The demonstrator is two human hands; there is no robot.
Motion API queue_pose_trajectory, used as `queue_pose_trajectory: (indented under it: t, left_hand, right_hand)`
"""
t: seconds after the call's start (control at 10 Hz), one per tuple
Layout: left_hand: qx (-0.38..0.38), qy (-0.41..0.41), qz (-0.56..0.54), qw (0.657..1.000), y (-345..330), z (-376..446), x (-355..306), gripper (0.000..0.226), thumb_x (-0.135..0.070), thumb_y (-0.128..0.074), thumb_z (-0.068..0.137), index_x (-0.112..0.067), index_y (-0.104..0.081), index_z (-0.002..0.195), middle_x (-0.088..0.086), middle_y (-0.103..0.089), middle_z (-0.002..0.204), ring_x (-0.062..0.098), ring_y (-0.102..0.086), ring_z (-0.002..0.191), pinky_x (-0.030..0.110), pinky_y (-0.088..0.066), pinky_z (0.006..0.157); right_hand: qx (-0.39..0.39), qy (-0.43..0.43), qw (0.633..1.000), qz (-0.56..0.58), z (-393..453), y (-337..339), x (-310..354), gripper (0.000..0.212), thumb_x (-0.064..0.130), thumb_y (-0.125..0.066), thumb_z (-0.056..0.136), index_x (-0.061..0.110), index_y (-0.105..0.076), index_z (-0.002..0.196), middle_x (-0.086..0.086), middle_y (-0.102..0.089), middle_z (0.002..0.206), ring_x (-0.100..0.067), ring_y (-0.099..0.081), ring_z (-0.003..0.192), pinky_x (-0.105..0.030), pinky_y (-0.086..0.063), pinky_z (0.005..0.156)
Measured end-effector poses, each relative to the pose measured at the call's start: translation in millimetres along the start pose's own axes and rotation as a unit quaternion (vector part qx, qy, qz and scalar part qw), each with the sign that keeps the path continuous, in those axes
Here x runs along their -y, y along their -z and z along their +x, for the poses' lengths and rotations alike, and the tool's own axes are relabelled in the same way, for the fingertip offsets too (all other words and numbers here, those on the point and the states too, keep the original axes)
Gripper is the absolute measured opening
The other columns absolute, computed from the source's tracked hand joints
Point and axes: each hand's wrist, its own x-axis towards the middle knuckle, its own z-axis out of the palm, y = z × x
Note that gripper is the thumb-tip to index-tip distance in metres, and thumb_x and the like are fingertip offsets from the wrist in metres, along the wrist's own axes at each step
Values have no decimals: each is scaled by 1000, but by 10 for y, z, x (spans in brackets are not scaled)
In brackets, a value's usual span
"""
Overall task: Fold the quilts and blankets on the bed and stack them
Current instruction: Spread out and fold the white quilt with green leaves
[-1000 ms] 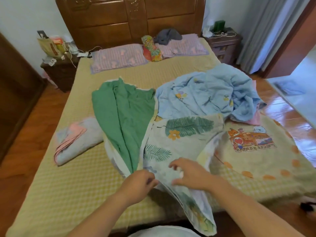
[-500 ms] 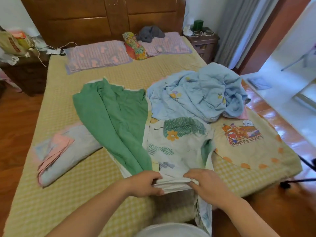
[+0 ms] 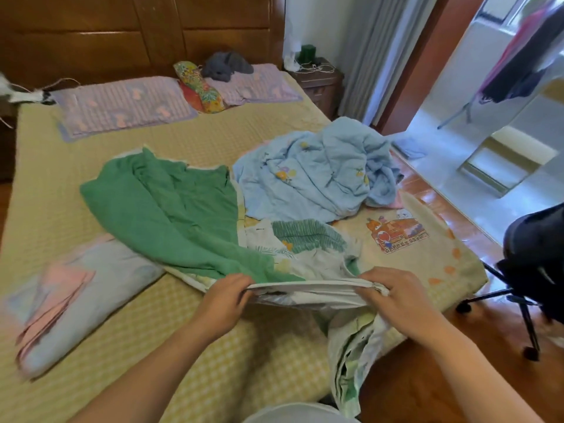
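A quilt with a green side and a white leaf-print side (image 3: 171, 215) lies rumpled across the middle of the bed (image 3: 189, 337). My left hand (image 3: 224, 302) and my right hand (image 3: 396, 296) each grip its near edge, stretched taut between them; a loose end hangs off the bed below my right hand. A crumpled light-blue quilt (image 3: 317, 175) sits behind it to the right. A folded pink and pale-blue blanket (image 3: 73, 297) lies at the left. A beige blanket with a cartoon print (image 3: 406, 239) is spread at the bed's right corner.
Two striped pillows (image 3: 122, 105), a colourful cushion (image 3: 200, 87) and a grey plush toy (image 3: 227, 67) lie by the wooden headboard. A nightstand (image 3: 317, 82) stands at the bed's far right. A black wheeled chair (image 3: 534, 270) stands on the wood floor at the right.
My hands have moved apart along the quilt's near edge, pulling it into a straight line. The view has swung to the right.
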Motion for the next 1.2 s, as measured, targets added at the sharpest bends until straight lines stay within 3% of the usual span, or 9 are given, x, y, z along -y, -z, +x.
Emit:
queue_pose_trajectory:
  t: [0.2, 0.4, 0.6, 0.7, 0.8, 0.9, 1.0, 1.1, 1.2]
  left_hand:
    - [201, 57, 125, 970, 105, -1076, 448, 31, -58, -45, 98, -28, -53, 94, -8, -64, 96, 16, -62, 93, 31, -38, 70]
    - [338, 227, 311, 859, 320, -1676, 948, 34, -39, -46, 93, -27, -61, 121, -3, -64, 127, 22, -57, 124, 36, -39, 101]
    - [481, 220, 295, 796, 473, -1421, 731, 41, -36, -57, 92, -21, -60, 130, 1, -67, 124, 24, -63, 108, 36, -47, 98]
    - [648, 273, 150, 695, 271, -1402, 471, 38, -34, -63, 96, -12, -66, 127, 1, -65, 113, 18, -60, 99, 36, -50, 95]
    - [677, 237, 245, 653, 95, -1199, 486, 41, -32, -61, 98, -2, -65, 126, 15, -66, 129, 32, -63, 120, 42, -48, 103]
    - [571, 178, 256, 759, -55, -746, 352, 31, -20, -54, 96, -5, -67, 121, 16, -67, 125, 32, -64, 114, 40, -52, 99]
    - [328, 116, 43, 937, -218, -233, -240, 41, -11, -46, 96, -19, -59, 134, 3, -60, 137, 22, -55, 126, 29, -43, 105]
    - [265, -50, -42, 962, -314, 112, -852, 52, -7, -45, 90, -27, -54, 138, -4, -54, 142, 16, -48, 132, 35, -38, 113]
    - [311, -191, 19, 931, -299, 181, -1125, 21, -20, -49, 83, -24, -62, 99, -3, -64, 99, 21, -58, 94, 42, -45, 100]
  right_hand:
    - [186, 10, 982, -26, 41, -389, 45, 13, 41, -66, 92, 40, -77, 98, 49, -60, 86, 13, -63, 89, -16, -46, 76]
    - [350, 24, 936, -6, 40, -729, 280, 17, 40, -67, 91, 56, -66, 85, 30, -71, 94, 9, -64, 87, -13, -47, 76]
    - [331, -69, 940, -37, -30, -436, -39, 7, 52, -68, 87, 50, -68, 81, 31, -70, 86, 8, -64, 86, -16, -42, 74]
    - [279, -129, 949, -66, -203, -192, -437, 56, 88, -49, 70, 46, -72, 98, 25, -70, 104, 5, -63, 95, -20, -45, 82]
    - [260, -159, 949, -86, -340, -61, -554, 49, 86, -50, 72, 49, -68, 99, 23, -69, 102, 5, -60, 88, -12, -42, 75]
    - [300, -151, 937, -101, -401, -107, -416, 14, 45, -64, 93, 46, -69, 106, 23, -67, 108, 3, -60, 99, -15, -45, 85]
    - [343, -81, 930, -108, -427, -218, -229, 21, 41, -64, 94, 61, -60, 90, 31, -62, 96, 10, -56, 89, -14, -44, 81]
    - [347, -62, 932, -84, -403, -296, -44, 15, 44, -65, 93, 46, -74, 104, 19, -69, 102, -1, -60, 94, -24, -47, 84]
    - [339, -47, 937, -66, -391, -235, 64, 17, 40, -66, 92, 40, -75, 107, 12, -70, 98, -6, -61, 91, -30, -48, 82]
